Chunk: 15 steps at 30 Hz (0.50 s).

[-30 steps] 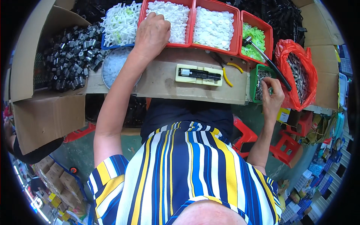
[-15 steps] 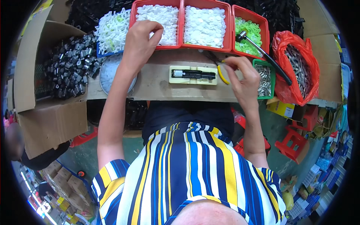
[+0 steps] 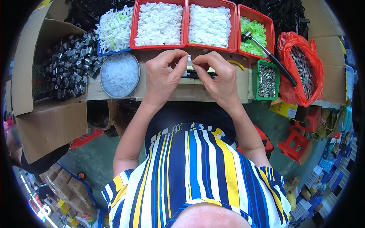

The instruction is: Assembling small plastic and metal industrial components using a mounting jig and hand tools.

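Observation:
My left hand [image 3: 162,76] is closed in a pinch on a small white plastic piece [image 3: 189,58], held up above the work surface. Close beside it, my right hand [image 3: 219,74] has thumb and forefinger pinched together; whatever is between them is too small to make out. Beneath both hands lies the cream holding block with a long black plastic part [image 3: 193,74] in it, largely covered by my fingers. Pliers with a yellow handle [image 3: 237,64] lie just beyond my right hand, mostly hidden.
Red bins [image 3: 159,48] of white and green pieces line the back, a hammer [image 3: 268,53] across the right one. A green tray [image 3: 276,81] of metal pins and a red bag [image 3: 321,72] stand right. Left are a round dish [image 3: 119,75] and black parts [image 3: 72,66].
My left hand has come from the white-piece bin toward me and right, bringing a small white piece. My right hand has moved left from beside the pliers, so both hands meet above the block.

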Available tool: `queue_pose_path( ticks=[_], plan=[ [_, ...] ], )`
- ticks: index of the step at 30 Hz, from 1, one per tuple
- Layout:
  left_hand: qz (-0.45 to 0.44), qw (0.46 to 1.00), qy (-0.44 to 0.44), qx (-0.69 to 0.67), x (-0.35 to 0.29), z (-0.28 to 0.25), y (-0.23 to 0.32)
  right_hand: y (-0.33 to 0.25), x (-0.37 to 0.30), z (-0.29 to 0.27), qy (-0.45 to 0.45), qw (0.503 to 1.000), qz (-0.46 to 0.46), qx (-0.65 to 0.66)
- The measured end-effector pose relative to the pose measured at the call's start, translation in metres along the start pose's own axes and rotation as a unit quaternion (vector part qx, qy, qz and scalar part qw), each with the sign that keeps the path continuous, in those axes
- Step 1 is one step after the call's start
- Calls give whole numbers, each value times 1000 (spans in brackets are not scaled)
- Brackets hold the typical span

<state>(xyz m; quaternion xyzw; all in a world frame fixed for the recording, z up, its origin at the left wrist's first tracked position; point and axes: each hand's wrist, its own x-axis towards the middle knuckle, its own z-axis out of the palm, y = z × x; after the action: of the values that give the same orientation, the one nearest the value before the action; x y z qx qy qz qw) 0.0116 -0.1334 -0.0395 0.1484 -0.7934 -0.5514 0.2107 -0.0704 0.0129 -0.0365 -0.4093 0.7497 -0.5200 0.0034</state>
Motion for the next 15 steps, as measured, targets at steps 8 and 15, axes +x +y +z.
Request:
queue_pose_path(
  ticks=[8,15],
  plan=[
    [43,998,30,28,-6,4,-1,-3,-1,1,3,1000,-3,-15],
    [78,994,39,59,-9,8,4,-2,-5,-1,4,1000,0,-19]
  ],
)
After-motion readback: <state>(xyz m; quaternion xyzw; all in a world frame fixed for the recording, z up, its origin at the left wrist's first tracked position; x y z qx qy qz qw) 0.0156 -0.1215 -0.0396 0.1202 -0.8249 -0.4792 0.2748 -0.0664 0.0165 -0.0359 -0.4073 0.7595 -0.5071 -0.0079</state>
